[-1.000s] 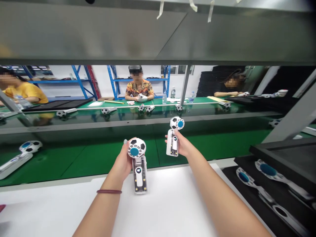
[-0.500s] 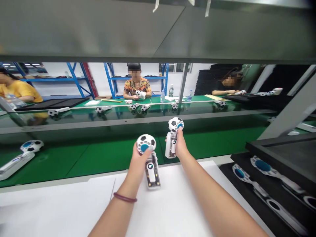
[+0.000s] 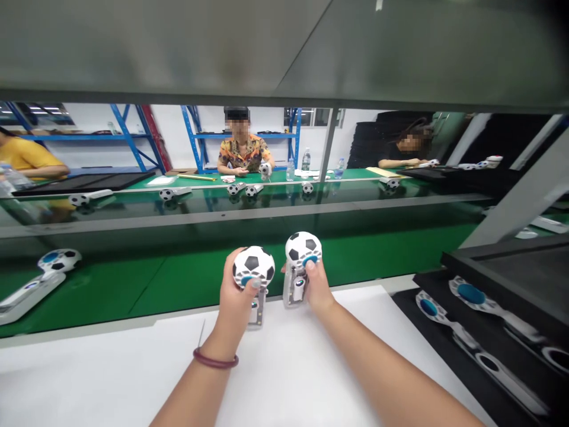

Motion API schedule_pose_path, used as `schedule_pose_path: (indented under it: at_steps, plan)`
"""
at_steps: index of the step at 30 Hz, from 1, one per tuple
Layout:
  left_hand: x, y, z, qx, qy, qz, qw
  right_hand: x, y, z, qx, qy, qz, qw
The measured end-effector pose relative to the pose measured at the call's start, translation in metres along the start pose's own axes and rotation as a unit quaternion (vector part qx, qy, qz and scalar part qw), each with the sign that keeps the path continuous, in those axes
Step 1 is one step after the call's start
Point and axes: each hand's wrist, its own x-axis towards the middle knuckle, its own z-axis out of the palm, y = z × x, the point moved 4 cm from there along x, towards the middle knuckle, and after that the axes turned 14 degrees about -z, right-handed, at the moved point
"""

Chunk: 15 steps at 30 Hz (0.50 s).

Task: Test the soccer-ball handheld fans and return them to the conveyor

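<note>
My left hand (image 3: pixel 236 299) is closed round the head of a handheld fan (image 3: pixel 254 267) patterned like a black-and-white soccer ball. The thumb lies over its blue centre, and a clear-fronted handle with a small lit display hangs below. To the right, my right hand (image 3: pixel 319 286) grips a second soccer-ball fan (image 3: pixel 303 246), also with its thumb by the blue disc. Its handle (image 3: pixel 293 287) shows inner parts through the clear front. Both fans are held upright above the near edge of the bench, side by side and apart. The fingers behind the heads are mostly hidden.
White sheets (image 3: pixel 133 379) cover the near bench. A green conveyor surface (image 3: pixel 191 261) runs across, with another fan (image 3: pixel 33 287) at left. Black foam trays (image 3: pixel 444 362) with fan shells (image 3: pixel 471 293) stand at right. Co-workers (image 3: pixel 242 151) sit opposite. A grey panel (image 3: pixel 178 53) overhangs.
Both fans have come lower and nearer, and their heads have tipped so more of the ball pattern shows. The left one has shifted slightly left. The opposite co-worker's fan has moved to the right.
</note>
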Motion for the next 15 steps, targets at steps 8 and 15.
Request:
schedule_pose_path:
  at_steps: [8,15]
  plan:
    - [-0.019,-0.045,-0.004,0.133,-0.075,-0.153,0.976,-0.020,0.003,-0.015,-0.108,-0.036,0.072,0.991]
    - [-0.029,-0.041,-0.001,-0.107,-0.118,-0.342,0.926,-0.039,0.000,-0.007,0.014,0.030,0.263,0.964]
